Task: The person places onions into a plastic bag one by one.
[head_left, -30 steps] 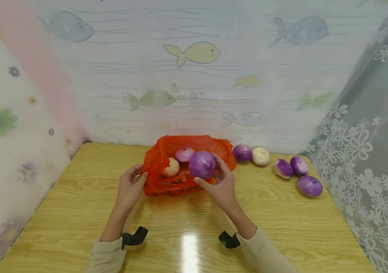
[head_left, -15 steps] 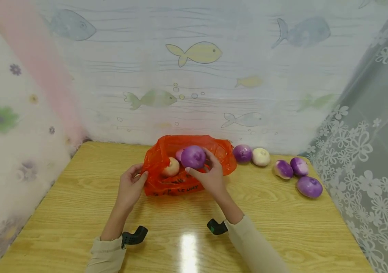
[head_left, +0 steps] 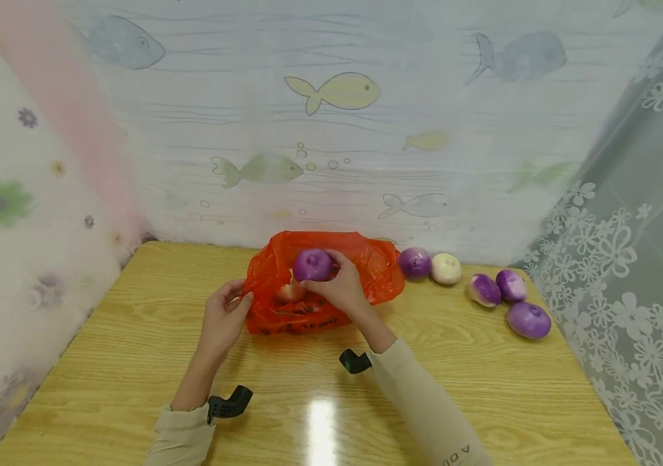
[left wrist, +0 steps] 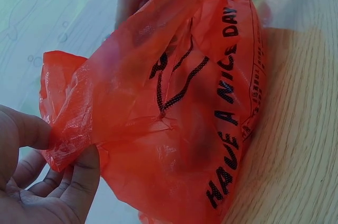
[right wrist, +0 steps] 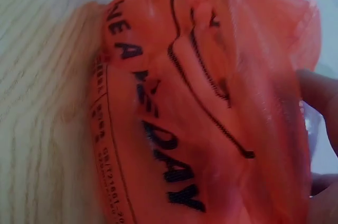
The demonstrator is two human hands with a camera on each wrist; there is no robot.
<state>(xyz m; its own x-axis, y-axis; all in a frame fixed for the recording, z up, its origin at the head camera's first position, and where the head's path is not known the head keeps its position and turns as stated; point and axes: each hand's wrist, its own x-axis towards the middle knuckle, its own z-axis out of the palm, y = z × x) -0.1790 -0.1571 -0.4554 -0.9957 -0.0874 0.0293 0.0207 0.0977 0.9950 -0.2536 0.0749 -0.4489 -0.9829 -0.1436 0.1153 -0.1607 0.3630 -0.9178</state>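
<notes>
An orange-red plastic bag [head_left: 369, 265] lies on its side on the table, its mouth spread wide. My left hand [head_left: 222, 323] pinches the bag's left edge between thumb and fingers, as the left wrist view also shows. In my right hand [head_left: 346, 288] is a round purple onion [head_left: 313, 264], gripped from its right side and held inside the bag's mouth. Just below it sits a pale yellowish onion [head_left: 291, 294], partly covered by bag film. In the right wrist view, printed bag film [right wrist: 174, 129] hides the held onion, and only part of my right hand shows.
To the right of the bag, a purple onion [head_left: 415, 263] and a white onion [head_left: 445, 268] sit side by side. Farther right, three purple ones [head_left: 528, 320] cluster near the wooden table's [head_left: 285, 388] right edge. A fish-patterned curtain [head_left: 331, 162] hangs behind.
My right hand has carried the purple onion leftward and deeper into the bag's mouth, now covering the pinkish onion seen there earlier. My left hand has stayed on the bag's edge.
</notes>
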